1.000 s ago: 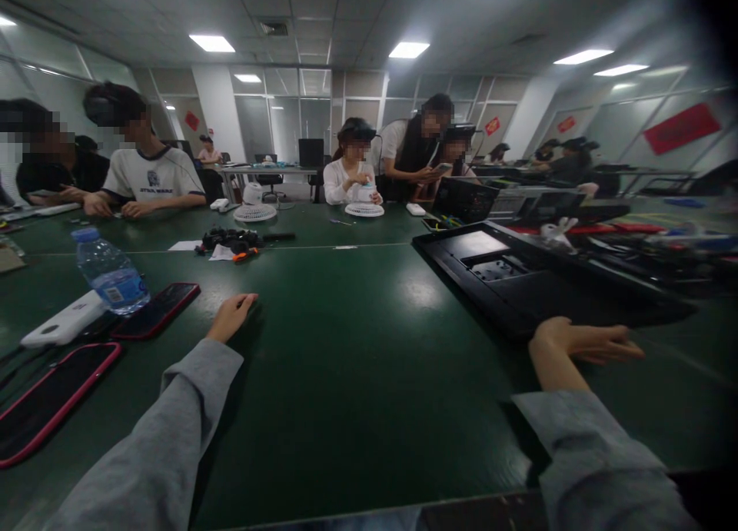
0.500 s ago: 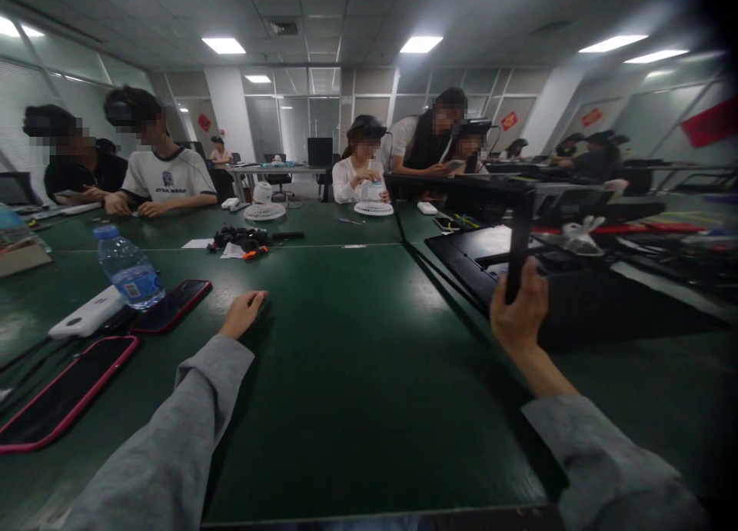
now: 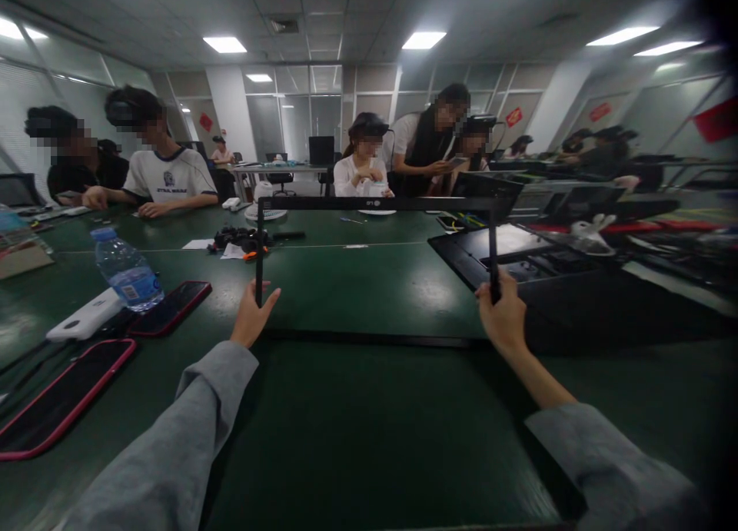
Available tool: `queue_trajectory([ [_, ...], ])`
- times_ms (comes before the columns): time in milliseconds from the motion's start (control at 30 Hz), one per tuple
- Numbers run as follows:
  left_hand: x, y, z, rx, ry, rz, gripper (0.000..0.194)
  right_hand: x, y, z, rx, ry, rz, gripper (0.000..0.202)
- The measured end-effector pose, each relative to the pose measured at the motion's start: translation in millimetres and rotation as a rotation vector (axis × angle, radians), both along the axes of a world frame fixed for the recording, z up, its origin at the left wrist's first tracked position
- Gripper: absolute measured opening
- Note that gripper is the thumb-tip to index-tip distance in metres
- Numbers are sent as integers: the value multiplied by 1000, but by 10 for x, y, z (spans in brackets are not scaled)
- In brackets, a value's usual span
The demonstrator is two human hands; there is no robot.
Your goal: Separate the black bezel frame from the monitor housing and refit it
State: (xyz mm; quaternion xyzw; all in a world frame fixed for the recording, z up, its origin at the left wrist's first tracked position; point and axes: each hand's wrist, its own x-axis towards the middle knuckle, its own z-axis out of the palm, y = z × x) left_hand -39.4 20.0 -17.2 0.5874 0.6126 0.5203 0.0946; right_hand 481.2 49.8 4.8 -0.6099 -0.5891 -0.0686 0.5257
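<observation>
A thin black rectangular monitor bezel point(image 3: 323, 204) stands upright before me, with a small light logo on its top bar and its bottom bar low at the green table. My right hand point(image 3: 504, 316) is closed round the bezel's right side. At the left side, my left hand point(image 3: 250, 316) has the bar in the crook between thumb and fingers; its thumb sticks out inward and the grip looks loose. Through the bezel's opening the green tabletop point(image 3: 369, 285) shows.
To the left are a water bottle point(image 3: 127, 273), a white power bank point(image 3: 84, 316) and two red-edged phones point(image 3: 173, 308). A black panel point(image 3: 576, 293) lies at the right. Dark parts point(image 3: 231, 240) lie farther back. Several people sit or stand across the table.
The bezel has swung from the right, edge-on, to face me in the middle. My left hand has risen from the table to its left side; my right hand keeps hold.
</observation>
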Motion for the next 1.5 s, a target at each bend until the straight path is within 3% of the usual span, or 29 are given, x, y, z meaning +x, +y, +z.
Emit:
queue_trajectory([
  [133, -92, 68, -102, -61, 125, 1, 40, 75, 164, -204, -157, -12, 142, 66],
  [267, -193, 103, -186, -185, 332, 54, 34, 208, 310, -437, -346, -19, 324, 59],
  [400, -222, 86, -227, -254, 502, 89, 37, 275, 365, -550, -422, -25, 359, 56],
  [767, -263, 116, -279, -319, 572, 88, 52, 251, 302, -432, -440, -39, 455, 59],
  [1033, -282, 136, -312, -294, 556, 107, 45, 298, 226, -265, -549, -32, 519, 67],
  [1200, -258, 128, -250, -305, 521, 155, 42, 381, 182, -270, -596, -28, 580, 72],
  [1500, -129, 21, -143, -244, 505, 161, 44, 229, 249, -471, -386, -153, 331, 50],
])
